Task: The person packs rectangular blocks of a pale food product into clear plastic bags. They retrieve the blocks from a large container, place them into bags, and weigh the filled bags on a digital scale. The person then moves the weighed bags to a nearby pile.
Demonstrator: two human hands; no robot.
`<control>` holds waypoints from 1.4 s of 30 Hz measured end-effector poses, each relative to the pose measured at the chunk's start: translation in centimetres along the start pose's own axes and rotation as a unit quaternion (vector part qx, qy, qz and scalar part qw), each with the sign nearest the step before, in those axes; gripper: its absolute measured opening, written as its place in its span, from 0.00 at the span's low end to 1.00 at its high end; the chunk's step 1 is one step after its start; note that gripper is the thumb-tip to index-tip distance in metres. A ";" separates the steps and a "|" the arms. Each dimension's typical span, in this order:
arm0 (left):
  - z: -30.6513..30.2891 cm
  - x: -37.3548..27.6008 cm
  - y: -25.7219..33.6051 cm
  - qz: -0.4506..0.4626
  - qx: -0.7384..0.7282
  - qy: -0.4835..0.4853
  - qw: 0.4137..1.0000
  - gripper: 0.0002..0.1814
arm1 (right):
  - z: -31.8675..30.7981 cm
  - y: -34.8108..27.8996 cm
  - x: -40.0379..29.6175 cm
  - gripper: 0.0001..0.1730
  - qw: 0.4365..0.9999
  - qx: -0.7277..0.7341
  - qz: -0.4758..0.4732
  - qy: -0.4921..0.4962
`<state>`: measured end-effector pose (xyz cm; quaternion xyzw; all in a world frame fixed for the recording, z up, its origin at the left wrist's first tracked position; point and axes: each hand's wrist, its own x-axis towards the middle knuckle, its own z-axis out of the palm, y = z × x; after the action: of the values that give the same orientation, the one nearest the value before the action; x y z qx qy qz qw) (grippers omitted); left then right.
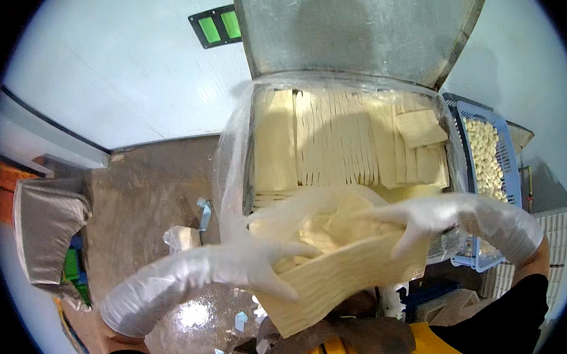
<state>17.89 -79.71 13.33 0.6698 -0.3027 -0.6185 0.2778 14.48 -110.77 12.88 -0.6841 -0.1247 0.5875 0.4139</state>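
Note:
A thin pale-yellow pliable sheet [343, 275], which looks like bean curd, is stretched between my hands. My left hand [264, 263], in a white glove, grips its left part. Its right part is pinched by my gloved right hand [412, 220]. Silvery plastic sleeves cover both forearms. Below and beyond the sheet stands a crate lined with clear plastic film [235, 180]. Folded yellow sheets [335, 144] are packed on edge in its far half. A smaller folded piece [419, 127] lies on top at the far right. Loose sheets in the near half are partly hidden by my hands.
A blue plastic basket [510, 163] of small pale pieces stands right of the crate. Behind the crate rises a metal panel [367, 26]. On the wet floor [152, 185] at left lie a plastic bag [182, 237] and blue scraps [241, 320]. A grey-covered object [48, 230] stands far left.

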 end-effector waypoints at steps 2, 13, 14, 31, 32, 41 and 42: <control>1.3 2.2 -2.4 0.003 0.017 0.005 1.000 0.43 | 1.3 1.9 0.5 0.58 0.999 -0.024 0.023 0.014; -3.3 5.4 0.5 0.015 0.035 -0.019 0.999 0.34 | 0.7 2.2 -1.4 0.43 0.990 0.138 0.015 0.028; -3.8 5.1 1.1 0.002 0.026 -0.001 1.000 0.34 | -0.1 2.2 -1.8 0.41 0.991 0.125 0.025 0.031; -17.1 12.4 -1.9 -0.106 0.191 0.273 0.937 0.28 | -16.5 4.0 6.7 0.18 0.920 -0.282 0.005 0.272; -17.5 12.5 -2.6 -0.121 0.242 0.300 0.915 0.29 | -16.9 4.2 7.8 0.18 0.920 -0.258 -0.031 0.292; -1.6 10.4 3.2 0.055 0.170 0.159 0.971 0.20 | 3.0 7.0 1.3 0.24 0.902 -0.197 0.017 0.383; -1.0 11.0 3.5 0.043 0.194 0.135 0.971 0.20 | 3.9 7.3 1.5 0.25 0.901 -0.183 0.017 0.393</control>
<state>19.26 -90.28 8.76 0.7744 -0.4049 -0.4398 0.2071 9.03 -112.76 6.75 -0.9251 -0.0463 0.2447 0.2868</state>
